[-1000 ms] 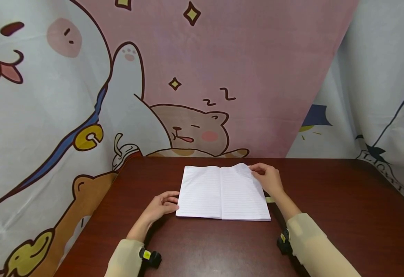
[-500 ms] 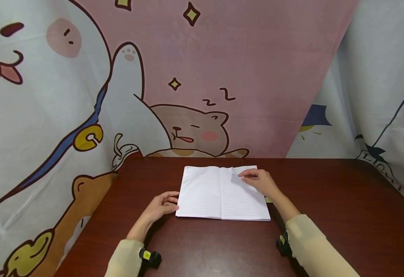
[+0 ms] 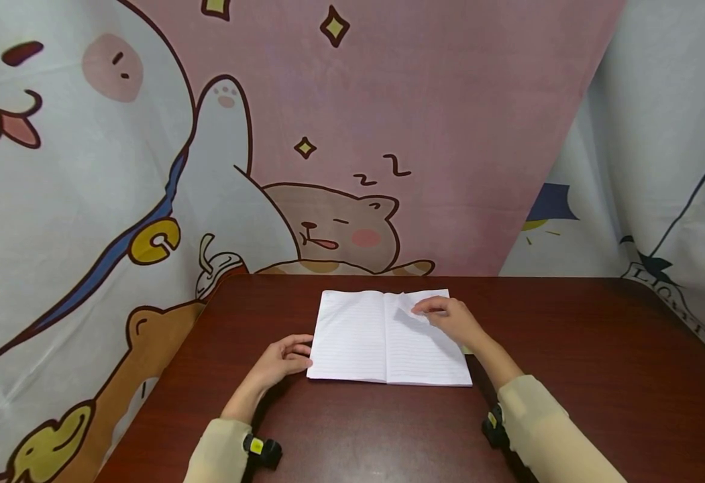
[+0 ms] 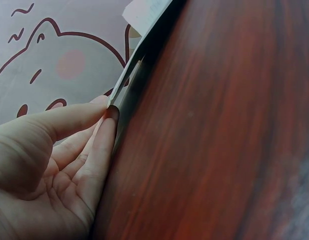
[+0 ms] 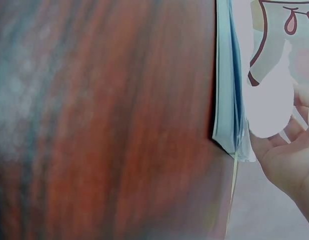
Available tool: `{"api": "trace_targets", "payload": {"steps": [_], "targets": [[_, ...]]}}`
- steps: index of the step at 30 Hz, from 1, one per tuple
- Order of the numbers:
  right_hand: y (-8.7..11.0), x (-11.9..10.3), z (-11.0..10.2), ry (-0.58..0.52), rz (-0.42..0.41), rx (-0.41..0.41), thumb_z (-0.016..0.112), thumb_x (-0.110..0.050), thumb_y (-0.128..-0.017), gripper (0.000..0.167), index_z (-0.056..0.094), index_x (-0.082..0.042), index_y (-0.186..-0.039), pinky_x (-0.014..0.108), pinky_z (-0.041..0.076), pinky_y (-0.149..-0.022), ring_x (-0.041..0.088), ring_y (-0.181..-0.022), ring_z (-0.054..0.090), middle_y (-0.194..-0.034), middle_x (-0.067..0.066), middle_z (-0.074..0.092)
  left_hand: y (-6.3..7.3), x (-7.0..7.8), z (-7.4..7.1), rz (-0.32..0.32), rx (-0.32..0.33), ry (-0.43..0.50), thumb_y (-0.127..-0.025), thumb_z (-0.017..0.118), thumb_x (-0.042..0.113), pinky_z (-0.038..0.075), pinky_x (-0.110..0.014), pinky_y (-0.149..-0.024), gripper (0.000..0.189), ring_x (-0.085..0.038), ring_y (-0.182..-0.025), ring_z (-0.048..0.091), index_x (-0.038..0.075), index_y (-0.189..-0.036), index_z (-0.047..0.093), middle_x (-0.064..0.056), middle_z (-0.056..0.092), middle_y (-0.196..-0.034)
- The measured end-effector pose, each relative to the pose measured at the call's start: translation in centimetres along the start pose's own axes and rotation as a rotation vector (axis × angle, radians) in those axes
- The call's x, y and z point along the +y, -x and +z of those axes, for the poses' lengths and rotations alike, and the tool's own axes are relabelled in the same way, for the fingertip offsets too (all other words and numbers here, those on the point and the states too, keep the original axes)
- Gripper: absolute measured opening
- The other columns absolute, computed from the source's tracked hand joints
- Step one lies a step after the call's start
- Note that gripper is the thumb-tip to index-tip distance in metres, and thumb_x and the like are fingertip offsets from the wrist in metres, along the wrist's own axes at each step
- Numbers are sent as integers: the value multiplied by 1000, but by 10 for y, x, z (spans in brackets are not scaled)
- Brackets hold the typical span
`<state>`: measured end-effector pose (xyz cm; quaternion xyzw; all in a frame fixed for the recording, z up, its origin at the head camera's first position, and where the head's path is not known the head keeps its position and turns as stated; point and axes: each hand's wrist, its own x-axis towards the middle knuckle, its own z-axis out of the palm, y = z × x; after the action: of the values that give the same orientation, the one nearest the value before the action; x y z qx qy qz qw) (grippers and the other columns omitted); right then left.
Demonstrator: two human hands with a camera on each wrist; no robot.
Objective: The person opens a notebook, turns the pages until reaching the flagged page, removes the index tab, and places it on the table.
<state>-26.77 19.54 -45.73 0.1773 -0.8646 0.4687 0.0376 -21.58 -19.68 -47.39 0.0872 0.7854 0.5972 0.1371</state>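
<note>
An open notebook (image 3: pixel 352 335) with white ruled pages lies on the dark red-brown table (image 3: pixel 352 436). My left hand (image 3: pixel 281 357) pinches its left edge; in the left wrist view the thumb (image 4: pixel 79 119) is on top and the fingers are underneath. Over the upper part of the right-hand page is my right hand (image 3: pixel 451 318), thumb and fingertips together on a lifted page. The right wrist view shows that lifted page (image 5: pixel 269 110) as a bright white curl in front of the fingers, which it partly hides.
A thin yellow-green strip (image 5: pixel 233 185) sticks out from the notebook's right side. Behind the table hangs a pink and white cartoon cloth (image 3: pixel 467 134). Both wrists carry small black cameras (image 3: pixel 263 451) below cream sleeves.
My right hand has moved left and inward from the notebook's upper right corner, bringing the page's edge along. The left hand has stayed at the left edge.
</note>
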Motion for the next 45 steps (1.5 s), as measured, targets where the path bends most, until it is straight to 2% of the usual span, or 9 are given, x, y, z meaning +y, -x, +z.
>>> {"api": "trace_targets", "payload": {"steps": [10,18,25,38,45], "targets": [[1,-3,3,-35,34,-13,64,-3,-93,19,76,-6,-108,50,50,-100,32,-119,62,-120,14,71,0,-1,0,8,-3,0,-90,71,6,55,-22,-79,54,-12,-90,63,-4,-139,51,-24,63,-118],[1,-4,4,-6,-7,-44,63,-3,-94,21,75,-6,-111,49,51,-98,35,-121,61,-123,15,69,1,0,0,2,4,-2,-90,71,7,55,-22,-79,55,-12,-90,63,-4,-140,51,-24,63,-118],[-1,-6,8,-11,9,-58,63,-4,-93,22,76,-8,-111,54,47,-103,36,-127,57,-127,15,68,2,1,0,-2,6,-1,-90,71,8,56,-24,-80,55,-12,-91,62,-3,-140,51,-24,63,-119],[-2,-9,15,-52,-75,-82,66,1,-90,21,75,-2,-108,51,49,-101,40,-124,58,-124,20,68,1,1,0,-9,6,0,-91,71,8,57,-25,-82,55,-12,-91,63,-3,-140,51,-23,63,-119],[-3,-10,19,-50,-103,-85,67,3,-88,20,74,2,-107,54,48,-102,42,-123,58,-123,23,68,1,2,0,-9,8,-1,-91,71,8,57,-25,-82,55,-12,-91,63,-3,-140,51,-23,63,-119]]}}
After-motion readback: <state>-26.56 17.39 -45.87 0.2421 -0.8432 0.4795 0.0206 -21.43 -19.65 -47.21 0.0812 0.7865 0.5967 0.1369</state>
